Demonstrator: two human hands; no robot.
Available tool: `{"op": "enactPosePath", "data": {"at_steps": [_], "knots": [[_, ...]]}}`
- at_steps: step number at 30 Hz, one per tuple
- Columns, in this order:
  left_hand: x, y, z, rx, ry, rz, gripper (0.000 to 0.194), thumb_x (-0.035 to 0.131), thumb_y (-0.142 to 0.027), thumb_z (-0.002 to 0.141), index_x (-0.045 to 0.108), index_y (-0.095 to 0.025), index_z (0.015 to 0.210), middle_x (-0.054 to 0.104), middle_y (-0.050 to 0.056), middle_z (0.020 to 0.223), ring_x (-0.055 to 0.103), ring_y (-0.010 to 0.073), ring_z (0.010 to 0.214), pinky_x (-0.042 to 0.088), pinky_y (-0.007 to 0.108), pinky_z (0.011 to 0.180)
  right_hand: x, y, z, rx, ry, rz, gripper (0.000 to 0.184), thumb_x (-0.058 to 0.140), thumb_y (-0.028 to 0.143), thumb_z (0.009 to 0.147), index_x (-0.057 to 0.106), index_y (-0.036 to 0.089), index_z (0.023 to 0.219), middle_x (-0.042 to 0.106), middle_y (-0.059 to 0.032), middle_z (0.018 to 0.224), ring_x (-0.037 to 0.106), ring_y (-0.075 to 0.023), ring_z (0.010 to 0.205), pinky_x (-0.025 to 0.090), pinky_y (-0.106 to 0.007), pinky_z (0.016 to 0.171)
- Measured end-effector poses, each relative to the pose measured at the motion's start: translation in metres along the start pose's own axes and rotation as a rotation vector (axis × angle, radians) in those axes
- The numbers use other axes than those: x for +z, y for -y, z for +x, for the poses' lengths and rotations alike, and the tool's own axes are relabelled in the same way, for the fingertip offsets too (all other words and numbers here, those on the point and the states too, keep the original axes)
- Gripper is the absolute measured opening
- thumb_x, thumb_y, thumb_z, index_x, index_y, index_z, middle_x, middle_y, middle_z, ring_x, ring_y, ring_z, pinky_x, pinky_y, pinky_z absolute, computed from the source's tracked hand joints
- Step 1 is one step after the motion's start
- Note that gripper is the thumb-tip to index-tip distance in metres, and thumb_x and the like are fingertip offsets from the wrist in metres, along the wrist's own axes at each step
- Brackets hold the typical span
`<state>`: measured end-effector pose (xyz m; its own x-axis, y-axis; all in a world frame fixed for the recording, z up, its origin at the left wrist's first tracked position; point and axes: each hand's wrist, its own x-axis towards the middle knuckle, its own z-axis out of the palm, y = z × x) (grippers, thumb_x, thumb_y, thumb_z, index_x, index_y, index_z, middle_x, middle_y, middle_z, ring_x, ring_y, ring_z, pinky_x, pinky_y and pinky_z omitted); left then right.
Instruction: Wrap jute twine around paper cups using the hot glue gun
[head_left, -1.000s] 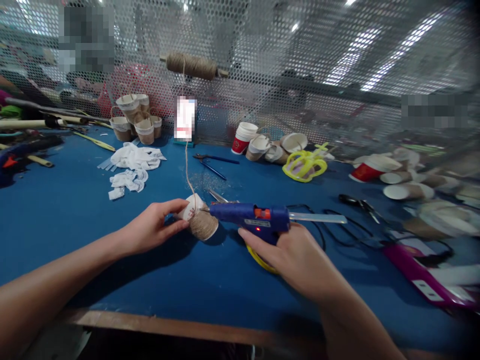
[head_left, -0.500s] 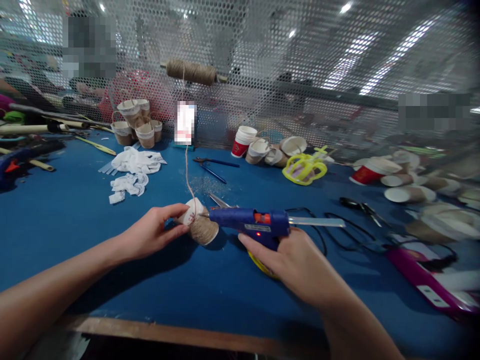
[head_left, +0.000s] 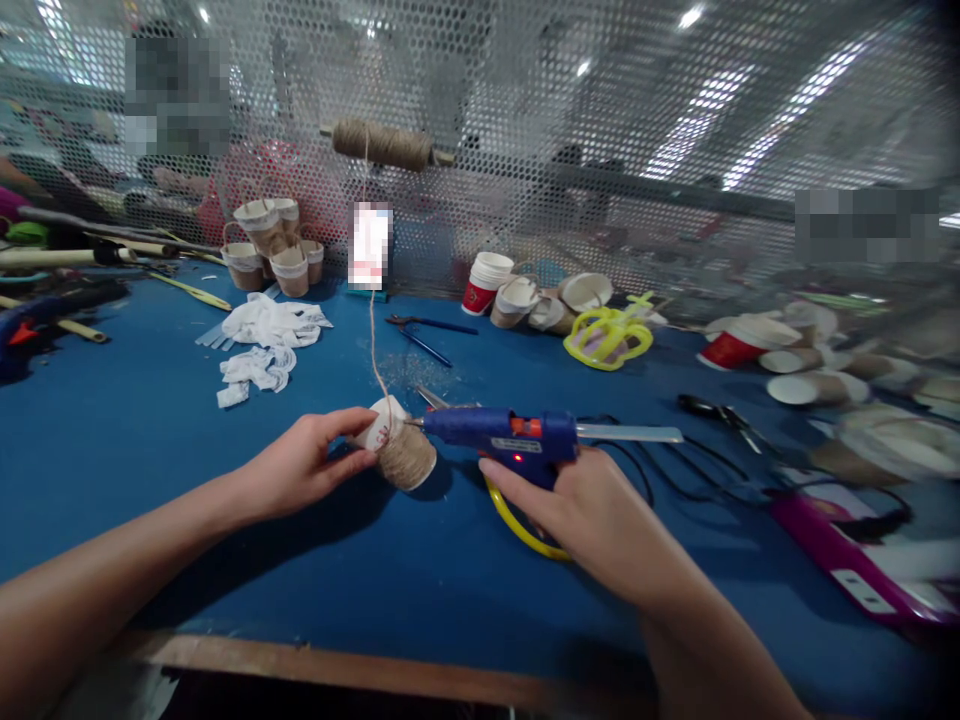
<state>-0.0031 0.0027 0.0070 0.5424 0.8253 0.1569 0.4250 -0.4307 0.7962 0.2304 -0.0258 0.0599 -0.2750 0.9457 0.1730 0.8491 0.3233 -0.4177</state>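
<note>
My left hand (head_left: pixel 322 455) is closed on the rim end of a small paper cup (head_left: pixel 406 455), which lies tilted on its side just over the table. Brown twine is wound around the cup's base half; the rest is bare white with a red print. A strand of twine (head_left: pixel 373 340) runs from the cup up to a spool (head_left: pixel 382 143). My right hand (head_left: pixel 592 510) grips a blue hot glue gun (head_left: pixel 502 432) with a lit red lamp and a clear glue stick out the back. Its nozzle is at the cup's twine edge. Yellow-handled scissors (head_left: pixel 525 525) lie partly hidden under the gun.
Pliers (head_left: pixel 427 325) and white lace (head_left: pixel 274 325) lie behind the cup. Twine-wrapped cups (head_left: pixel 289 270) stand at the back left. More cups (head_left: pixel 491 280) and a yellow wire shape (head_left: pixel 609 338) are at the back right. A purple power strip (head_left: pixel 847 560) sits at right, with black cables.
The glue gun has shifted slightly up and left, its nozzle moving along the twine edge. More of the yellow scissor handle shows. My left hand and the cup stay almost still.
</note>
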Motion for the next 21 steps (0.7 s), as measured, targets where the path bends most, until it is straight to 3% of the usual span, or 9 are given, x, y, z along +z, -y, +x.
{"op": "enactPosePath", "data": {"at_steps": [8,16,21], "knots": [[0.0001,-0.0002,-0.0006,0.000,0.016,0.001,0.020,0.044,-0.026,0.084,0.055,-0.015,0.097,0.062,0.008,0.096,0.055,0.0210,0.094,0.043,0.033,0.084,-0.0005,0.0022,0.0008,0.053,0.025,0.012,0.028,0.043,0.035,0.077,0.061,0.017,0.065,0.051,-0.0006,0.049,0.048,-0.0131,0.046,0.040,-0.026,0.047],[0.0001,0.0007,0.0003,0.001,0.010,0.034,0.019,0.045,-0.027,0.083,0.055,-0.015,0.095,0.062,0.007,0.093,0.056,0.0214,0.093,0.043,0.033,0.083,-0.0048,0.0057,0.0041,0.015,0.009,0.074,0.025,0.042,0.031,0.076,0.061,0.019,0.064,0.034,0.0049,0.035,0.041,-0.0121,0.038,0.038,-0.024,0.042],[0.0007,0.0016,-0.0002,0.011,0.011,0.012,0.020,0.045,-0.027,0.083,0.055,-0.015,0.097,0.062,0.007,0.095,0.056,0.0206,0.092,0.043,0.032,0.083,-0.0058,0.0070,0.0033,-0.004,0.027,0.104,0.025,0.042,0.031,0.075,0.062,0.018,0.067,0.039,0.0042,0.039,0.041,-0.0112,0.038,0.039,-0.023,0.043]]}}
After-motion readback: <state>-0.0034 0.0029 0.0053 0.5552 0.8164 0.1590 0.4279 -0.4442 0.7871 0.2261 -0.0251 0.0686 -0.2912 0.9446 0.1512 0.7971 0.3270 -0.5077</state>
